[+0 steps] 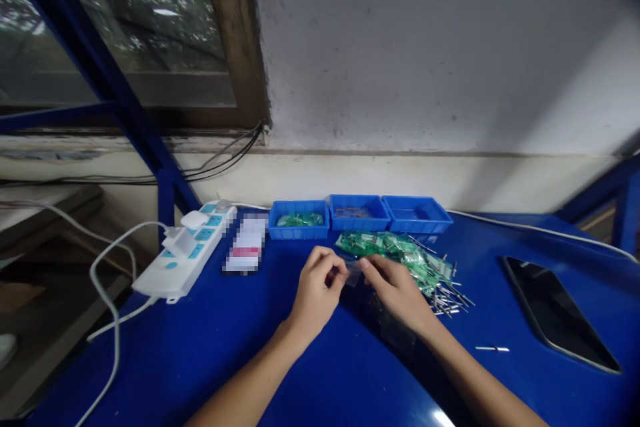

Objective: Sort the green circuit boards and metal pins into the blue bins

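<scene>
Between my two hands is a small clear plastic bag (353, 272), pinched at its edges. My left hand (320, 283) has thumb and fingertips pressed together at the bag's left side. On the other side, my right hand (393, 285) grips the bag between thumb and fingers. Just behind and beside my right hand lies a pile of green packets (400, 247). Thin metal pins (447, 300) stick out and lie loose at the pile's right front. Whether anything is inside the bag is too small to tell.
Three blue bins stand along the back: left (299, 232) with green packets, middle (359, 221) with small parts, right (417, 215). A phone (247, 240) and power strip (187, 253) lie left; a dark tablet (560, 313) and one loose pin (493, 349) lie right on the blue table (340, 373).
</scene>
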### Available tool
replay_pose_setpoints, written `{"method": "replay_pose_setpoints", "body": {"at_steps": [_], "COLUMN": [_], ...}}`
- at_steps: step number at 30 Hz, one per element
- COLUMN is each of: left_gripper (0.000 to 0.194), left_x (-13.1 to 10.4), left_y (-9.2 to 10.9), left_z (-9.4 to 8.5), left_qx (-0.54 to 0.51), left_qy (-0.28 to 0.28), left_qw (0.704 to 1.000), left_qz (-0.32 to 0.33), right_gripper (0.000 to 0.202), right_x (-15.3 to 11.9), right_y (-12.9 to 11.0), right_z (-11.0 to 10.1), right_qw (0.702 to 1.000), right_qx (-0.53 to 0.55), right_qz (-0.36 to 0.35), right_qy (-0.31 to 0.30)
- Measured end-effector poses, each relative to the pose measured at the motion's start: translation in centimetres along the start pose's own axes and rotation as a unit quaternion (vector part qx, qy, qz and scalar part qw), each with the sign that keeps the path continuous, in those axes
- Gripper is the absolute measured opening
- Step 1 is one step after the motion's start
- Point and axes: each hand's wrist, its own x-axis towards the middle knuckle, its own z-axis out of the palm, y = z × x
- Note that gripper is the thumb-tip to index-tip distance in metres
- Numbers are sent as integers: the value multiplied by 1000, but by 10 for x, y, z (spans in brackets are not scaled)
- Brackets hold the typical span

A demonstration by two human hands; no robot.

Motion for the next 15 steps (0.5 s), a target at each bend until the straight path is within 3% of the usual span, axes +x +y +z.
{"method": "replay_pose_setpoints", "body": {"at_steps": [3,7,11,15], "left_gripper": [16,20,14,31], "left_x": [-5,-7,-1,7], "left_y": [2,3,4,-5], "left_z": [4,4,-4,-5], "left_qx": [2,32,-13,-84], "left_qy": [-1,-22,-34,-14], "left_qw": [999,998,999,991], "left_qz": [42,47,-18,-103], "right_gripper": [35,29,17,17], "right_x": [-1,-1,1,2], "right_y": [1,9,18,21], "right_z": [9,21,24,25], "right_qw": [993,988,981,960], "right_qx": [113,127,47,-23], "right_qz": [5,-21,-116,-238], "right_qy": [-15,85,146,149]}}
